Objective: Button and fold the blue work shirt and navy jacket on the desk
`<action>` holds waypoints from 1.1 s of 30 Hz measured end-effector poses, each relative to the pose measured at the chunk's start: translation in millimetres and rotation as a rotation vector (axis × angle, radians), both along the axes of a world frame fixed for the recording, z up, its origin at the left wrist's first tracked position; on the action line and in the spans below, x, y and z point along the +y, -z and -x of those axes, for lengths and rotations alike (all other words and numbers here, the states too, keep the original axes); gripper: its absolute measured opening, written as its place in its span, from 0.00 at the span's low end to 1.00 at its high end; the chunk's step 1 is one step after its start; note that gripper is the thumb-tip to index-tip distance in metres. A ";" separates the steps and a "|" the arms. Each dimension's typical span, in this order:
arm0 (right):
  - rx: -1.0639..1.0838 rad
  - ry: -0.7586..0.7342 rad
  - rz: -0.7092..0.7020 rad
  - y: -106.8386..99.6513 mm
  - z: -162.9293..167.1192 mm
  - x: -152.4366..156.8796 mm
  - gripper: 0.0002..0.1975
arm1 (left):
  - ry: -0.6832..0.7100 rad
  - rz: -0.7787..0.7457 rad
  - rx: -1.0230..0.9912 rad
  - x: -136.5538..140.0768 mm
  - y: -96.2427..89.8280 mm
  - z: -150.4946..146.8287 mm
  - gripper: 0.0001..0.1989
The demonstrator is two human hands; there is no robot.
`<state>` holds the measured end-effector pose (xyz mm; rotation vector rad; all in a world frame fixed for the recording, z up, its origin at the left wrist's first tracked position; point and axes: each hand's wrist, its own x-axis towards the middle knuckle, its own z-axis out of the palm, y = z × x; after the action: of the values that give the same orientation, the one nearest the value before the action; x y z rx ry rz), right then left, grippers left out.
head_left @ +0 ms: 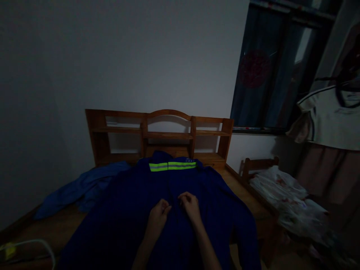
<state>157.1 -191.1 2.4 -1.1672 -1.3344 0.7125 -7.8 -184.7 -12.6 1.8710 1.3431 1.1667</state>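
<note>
A dark-blue, long-sleeved fabric jacket lies spread, unfolded, lower centre on a brown wooden surface — front fastening unclear. Left hand and right hand curl over its middle — gripping cloth or not, I cannot tell.

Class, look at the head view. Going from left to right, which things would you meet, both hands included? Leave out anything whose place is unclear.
Yellow object → crumpled blue cloth → left hand → right hand → plastic bags.
</note>
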 end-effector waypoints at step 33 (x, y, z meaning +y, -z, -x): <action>-0.254 -0.024 0.002 -9.3 1.0 -28.7 0.14 | 0.204 0.129 -0.264 -3.3 2.1 5.7 0.09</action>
<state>156.1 -219.8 11.7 -1.2772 -1.5607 0.5964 -13.4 -188.0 -14.7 1.6526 1.0323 1.1465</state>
